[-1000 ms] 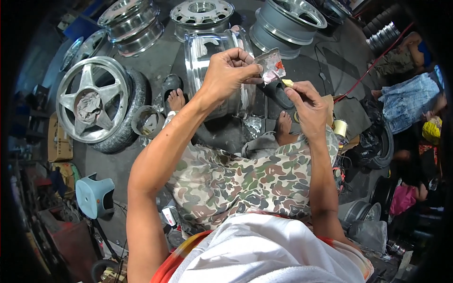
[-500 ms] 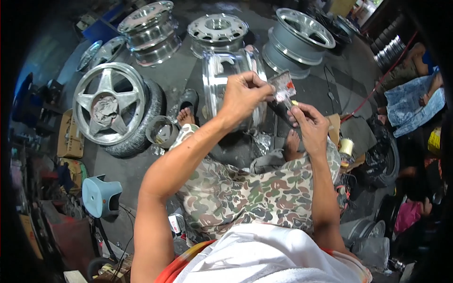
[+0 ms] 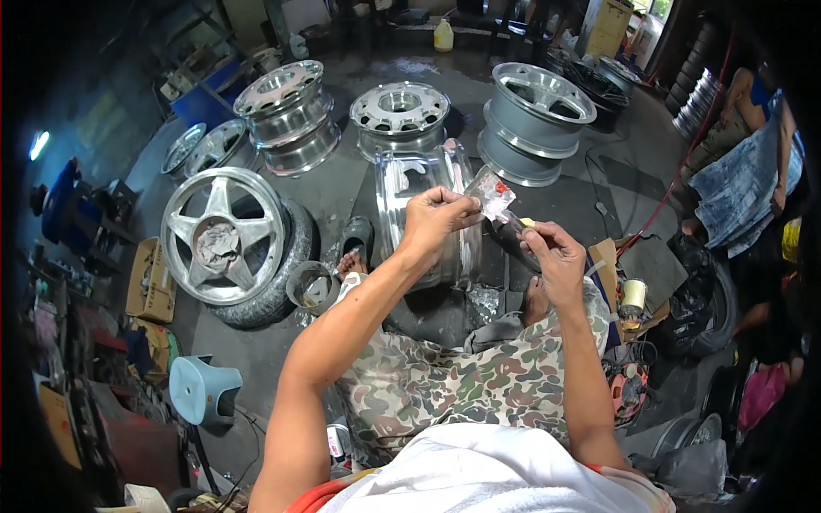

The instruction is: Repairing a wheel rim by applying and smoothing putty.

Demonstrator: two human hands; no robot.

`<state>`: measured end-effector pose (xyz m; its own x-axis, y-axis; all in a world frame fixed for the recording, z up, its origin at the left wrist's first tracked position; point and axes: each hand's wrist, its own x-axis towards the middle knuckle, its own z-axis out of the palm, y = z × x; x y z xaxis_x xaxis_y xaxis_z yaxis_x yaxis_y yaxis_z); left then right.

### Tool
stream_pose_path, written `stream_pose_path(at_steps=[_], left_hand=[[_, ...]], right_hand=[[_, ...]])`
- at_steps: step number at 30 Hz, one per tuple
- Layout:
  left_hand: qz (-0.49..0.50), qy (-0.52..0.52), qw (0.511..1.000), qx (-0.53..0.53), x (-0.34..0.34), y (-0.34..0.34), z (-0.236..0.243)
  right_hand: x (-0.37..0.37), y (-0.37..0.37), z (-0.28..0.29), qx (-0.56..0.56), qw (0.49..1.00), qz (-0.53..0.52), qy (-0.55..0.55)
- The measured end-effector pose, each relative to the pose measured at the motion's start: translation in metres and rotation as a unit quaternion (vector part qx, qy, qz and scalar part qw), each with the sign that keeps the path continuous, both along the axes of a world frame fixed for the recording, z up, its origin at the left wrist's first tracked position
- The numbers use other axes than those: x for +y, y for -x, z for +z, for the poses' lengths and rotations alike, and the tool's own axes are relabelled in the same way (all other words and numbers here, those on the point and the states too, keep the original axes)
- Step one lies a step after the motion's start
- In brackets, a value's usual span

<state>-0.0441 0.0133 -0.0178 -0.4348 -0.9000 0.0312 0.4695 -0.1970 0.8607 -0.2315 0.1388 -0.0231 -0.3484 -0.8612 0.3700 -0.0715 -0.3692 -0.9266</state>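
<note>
White cloth (image 3: 462, 466) drapes the person on the near side of the polished wheel rim (image 3: 392, 197), with camouflage trousers (image 3: 462, 376) closer to that rim. Before the rim's right edge, the right hand (image 3: 556, 261) closes its fingers round a smeared scraper (image 3: 494, 195), while the left hand (image 3: 436, 224) has thumb and fingers pinched together at the blade, though I cannot tell whether they grip it. Behind the rim stand a holed silver wheel (image 3: 400, 115) and, to its right, a grey wheel (image 3: 532, 128).
</note>
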Motion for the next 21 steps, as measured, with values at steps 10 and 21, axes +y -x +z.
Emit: stream_pose_path(at_steps=[10,21], left_hand=[[-0.045,-0.057,0.997,0.023,0.007,0.008,0.012],[-0.070,-0.124,0.989,0.046,0.008,0.001,0.005]], right_hand=[[-0.005,-0.005,0.015,0.119,0.983,-0.109,0.083],[0.005,-0.011,0.012,0.323,0.929,-0.154,0.100]])
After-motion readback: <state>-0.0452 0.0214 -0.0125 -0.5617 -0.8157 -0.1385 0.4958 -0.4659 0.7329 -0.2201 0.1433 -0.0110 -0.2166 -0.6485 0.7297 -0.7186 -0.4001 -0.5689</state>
